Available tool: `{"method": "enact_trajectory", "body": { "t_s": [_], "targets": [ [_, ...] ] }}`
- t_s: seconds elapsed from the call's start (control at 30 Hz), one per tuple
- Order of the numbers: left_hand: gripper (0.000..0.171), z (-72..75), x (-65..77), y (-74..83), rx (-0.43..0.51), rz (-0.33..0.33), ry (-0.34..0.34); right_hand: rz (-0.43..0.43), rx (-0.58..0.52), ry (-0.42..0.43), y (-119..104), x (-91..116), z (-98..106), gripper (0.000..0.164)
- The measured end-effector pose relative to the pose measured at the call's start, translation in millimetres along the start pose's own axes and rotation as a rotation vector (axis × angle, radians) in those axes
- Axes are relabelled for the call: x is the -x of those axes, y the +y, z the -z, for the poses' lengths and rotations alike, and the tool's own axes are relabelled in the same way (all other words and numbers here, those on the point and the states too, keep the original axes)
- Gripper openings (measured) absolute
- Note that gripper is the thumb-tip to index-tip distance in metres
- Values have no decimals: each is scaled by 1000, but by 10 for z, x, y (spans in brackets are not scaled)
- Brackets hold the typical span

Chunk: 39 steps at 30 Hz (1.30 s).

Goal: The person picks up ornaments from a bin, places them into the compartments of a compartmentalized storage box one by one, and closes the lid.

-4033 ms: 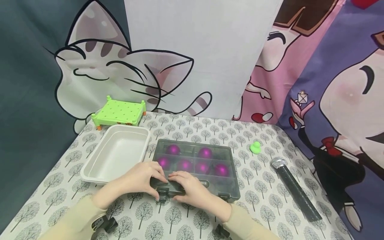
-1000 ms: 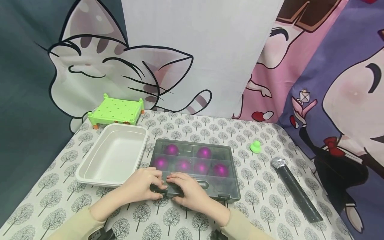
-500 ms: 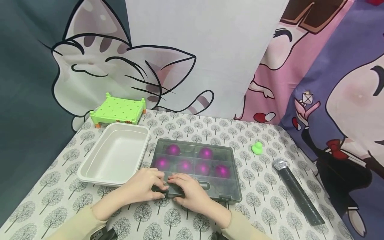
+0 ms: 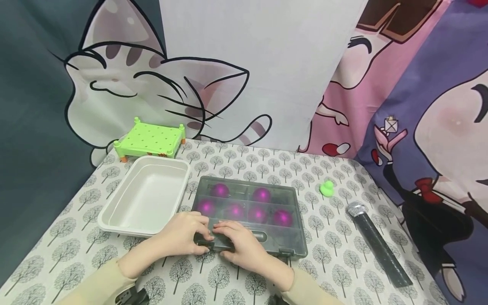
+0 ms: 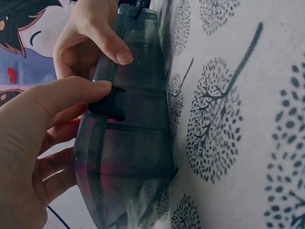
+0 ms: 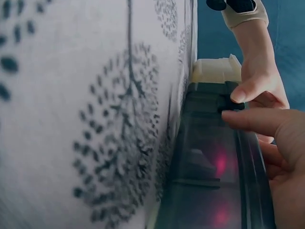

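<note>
A grey see-through compartment box [image 4: 275, 240] lies with its lid down, and several glossy purple balls [image 4: 283, 217] show through it. My left hand [image 4: 182, 235] grips the near left edge. Its thumb sits on the dark latch [image 5: 110, 103] at the front, while its other fingers curl over the lid, as the left wrist view shows. Close beside it, my right hand [image 4: 244, 245] holds the same edge, thumb [image 5: 116, 50] against the front wall and fingers bent onto the lid. A second latch [image 4: 286, 252] is on the front right.
Left of the box stands a white tray [image 4: 104, 216], with a green toy bed [image 4: 152, 137] behind it. A small green duck [image 4: 326, 188] and a black microphone-like stick [image 4: 379, 245] lie to the right. Printed curtains [image 4: 282, 76] hang behind the table.
The left latch jutted out at the front four seconds ago; now it is mostly hidden, with the left thumb on it. Over the last half second the hands have barely moved.
</note>
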<state>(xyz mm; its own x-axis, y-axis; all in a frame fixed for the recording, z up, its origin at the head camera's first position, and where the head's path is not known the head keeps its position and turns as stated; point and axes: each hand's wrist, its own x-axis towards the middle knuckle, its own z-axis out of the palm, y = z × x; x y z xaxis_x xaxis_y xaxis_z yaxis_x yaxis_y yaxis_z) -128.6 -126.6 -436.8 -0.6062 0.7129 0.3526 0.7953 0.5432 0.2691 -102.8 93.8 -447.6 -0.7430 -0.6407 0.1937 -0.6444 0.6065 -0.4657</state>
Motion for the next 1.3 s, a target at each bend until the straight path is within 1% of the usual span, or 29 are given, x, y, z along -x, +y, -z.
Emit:
{"method": "enact_trajectory", "body": {
  "t_s": [0.1,0.23,0.4,0.5,0.57,0.63,0.7,0.77,0.83,0.93,1.1,1.2,1.3],
  "targets": [
    [21,3,-5,9,-12,18,-17,-11,-63,-12,4,2,33,58],
    [23,27,-28,24,-24,39,-70,-29,-135,-16,8,10,87,59],
    [31,60,-114,48,-57,24,-122,-29,-157,-15,33,36,132,56],
    [30,62,-180,63,-85,5,-119,-26,-155,-12,69,69,177,56],
    [27,60,-217,71,-89,11,-123,-32,-152,-14,106,103,222,54],
    [26,63,-255,86,-83,31,-134,-42,-154,-19,158,149,279,53],
    [30,70,-294,106,-71,63,-157,-51,-158,-26,231,208,339,52],
    [35,81,-339,132,-56,91,-182,-46,-151,-22,315,276,396,50],
    [40,97,-396,158,-45,104,-210,-28,-146,-5,406,349,455,49],
    [51,121,-489,192,-24,96,-270,7,-123,26,531,451,540,45],
    [68,168,-633,253,60,59,-437,39,-103,49,703,594,647,42],
    [77,186,-710,295,91,85,-534,33,-107,63,777,671,684,42],
    [87,189,-776,343,83,118,-596,26,-104,76,832,739,703,42]
  ]
}}
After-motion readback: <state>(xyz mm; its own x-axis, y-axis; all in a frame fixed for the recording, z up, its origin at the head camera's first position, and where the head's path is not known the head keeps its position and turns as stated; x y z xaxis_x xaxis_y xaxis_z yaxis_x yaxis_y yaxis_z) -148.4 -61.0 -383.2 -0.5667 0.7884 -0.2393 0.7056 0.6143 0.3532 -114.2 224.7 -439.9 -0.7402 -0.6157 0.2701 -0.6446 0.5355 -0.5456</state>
